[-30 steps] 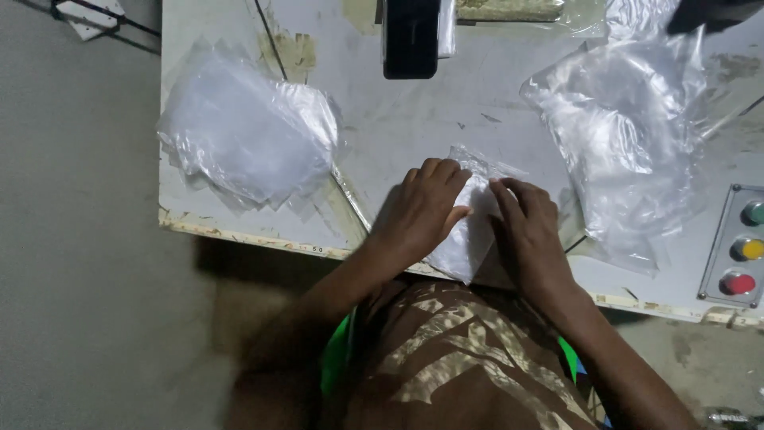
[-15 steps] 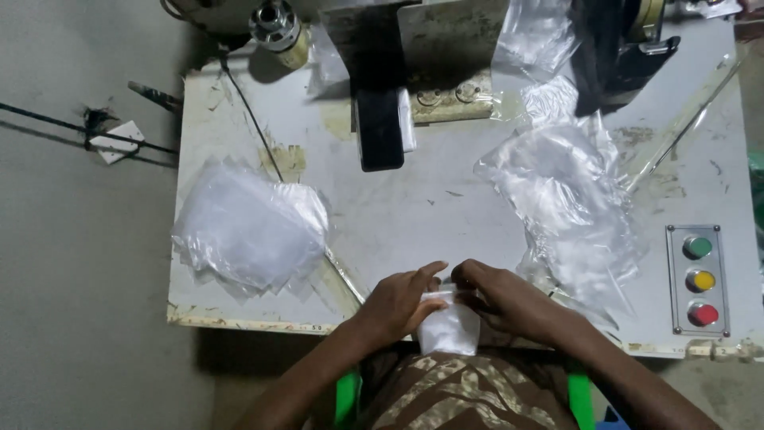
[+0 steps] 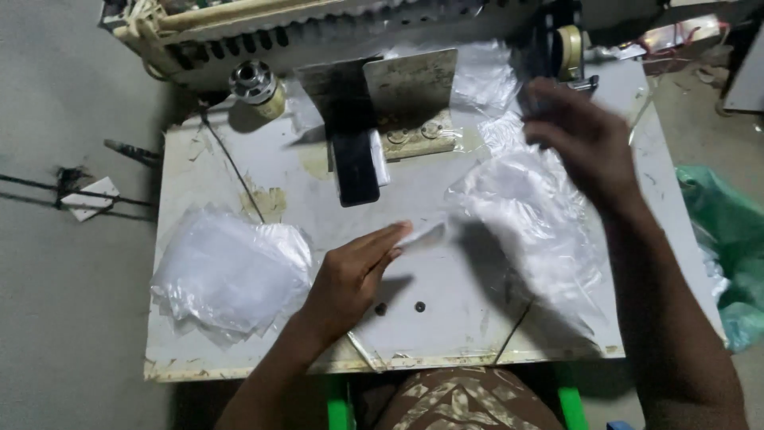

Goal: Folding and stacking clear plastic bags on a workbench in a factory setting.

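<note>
The person's left hand (image 3: 350,275) lay low over the middle of the worn white desk (image 3: 446,318), fingers stretched out almost straight. Their tips met the near end of a small clear plastic pouch (image 3: 426,236), which lay flat on the desk just below the black bar (image 3: 354,159) of the machine at the back. Whether that grip was pinching the pouch or only pressing on it could not be told, since the thumb's underside was hidden.

The right hand (image 3: 577,135) hung blurred above the far end of a loose heap of crumpled clear plastic bags (image 3: 541,231) on the right side of the desk. Its fingers looked loosely curled, but the blur made it impossible to tell whether the grip was apart or closed on a film.

A neater stack of flat clear bags (image 3: 227,275) sat well apart on the left of the desk, untouched. A pale green plastic sack (image 3: 724,239) hung beyond the desk's right edge.

By the look of it, the step in hand was a one-pouch-at-a-time handling: one piece under the left fingertips, the other hand at the supply heap. Lifting from that heap would call for a light pinch on a single thin layer, as the films cling and overlap.
</note>
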